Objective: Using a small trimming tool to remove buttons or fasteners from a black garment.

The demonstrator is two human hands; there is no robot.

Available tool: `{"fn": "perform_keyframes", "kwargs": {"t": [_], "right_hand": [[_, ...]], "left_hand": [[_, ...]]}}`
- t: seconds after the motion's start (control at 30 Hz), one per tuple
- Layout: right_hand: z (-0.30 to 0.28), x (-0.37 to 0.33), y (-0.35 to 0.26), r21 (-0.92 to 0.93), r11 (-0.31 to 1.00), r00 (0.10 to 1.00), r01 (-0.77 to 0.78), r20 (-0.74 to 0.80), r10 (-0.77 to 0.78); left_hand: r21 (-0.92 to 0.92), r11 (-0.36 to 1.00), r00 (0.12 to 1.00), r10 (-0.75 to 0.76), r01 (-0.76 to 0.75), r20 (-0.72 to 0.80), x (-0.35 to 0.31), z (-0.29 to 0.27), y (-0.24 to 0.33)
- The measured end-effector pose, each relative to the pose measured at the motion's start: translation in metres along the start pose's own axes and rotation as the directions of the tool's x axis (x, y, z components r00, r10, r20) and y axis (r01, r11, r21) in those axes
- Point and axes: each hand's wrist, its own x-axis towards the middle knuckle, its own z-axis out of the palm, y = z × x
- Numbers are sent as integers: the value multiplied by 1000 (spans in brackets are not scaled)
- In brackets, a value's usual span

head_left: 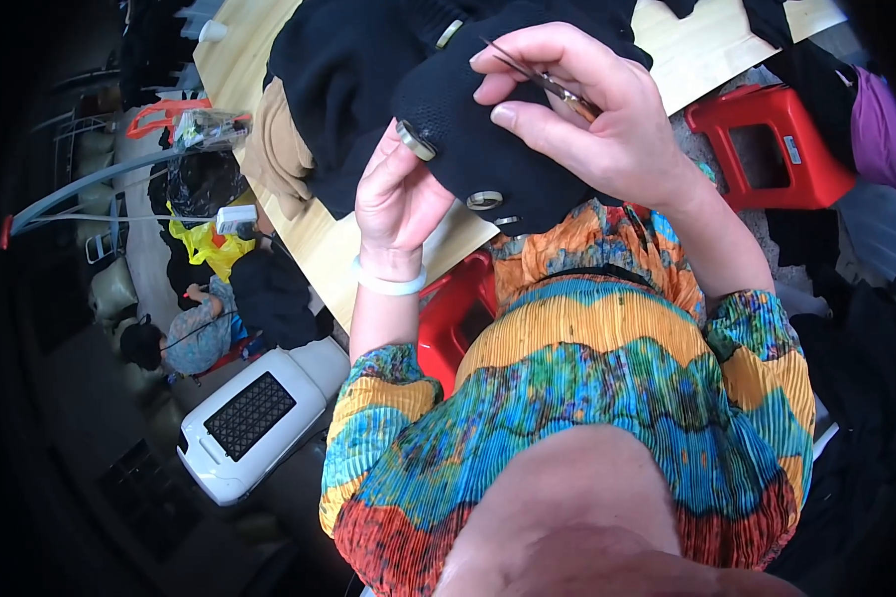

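A black knitted garment (448,95) with large round gold-rimmed buttons lies spread over the table and down to my lap. My left hand (400,194) is closed on its edge, with fingers partly behind the cloth, right beside one button (415,140). Another button (484,200) sits lower on the cloth, and one more (449,34) shows near the far side. Above the garment, my right hand (597,119) grips a slim pointed metal tool (548,84) with a brownish handle end. Its tip points up and left, apart from the button by my left hand.
Beige cloth (277,149) hangs at the left side of the wooden table (244,50). Red stools (767,149) stand at the right and under the table. A white appliance with a dark grille (252,416) is at lower left. Beyond it sits another person (194,333).
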Motion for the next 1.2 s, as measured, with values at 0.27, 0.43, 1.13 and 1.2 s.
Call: {"fn": "perform_keyframes", "kwargs": {"t": [0.27, 0.43, 1.13, 1.2], "right_hand": [[1, 0, -8, 44, 999, 982, 11, 189, -19], [4, -5, -6, -104, 989, 973, 101, 217, -76], [23, -36, -3, -199, 979, 995, -40, -100, 20], [23, -36, -2, -212, 977, 995, -38, -100, 17]], "left_hand": [[28, 1000, 1000, -5, 5, 17, 3, 4, -4], [7, 1000, 998, -16, 16, 59, 4, 4, -7], [-222, 974, 995, -15, 37, 99, -1, 17, -27], [-211, 976, 993, -21, 46, 118, 0, 18, -27]]}}
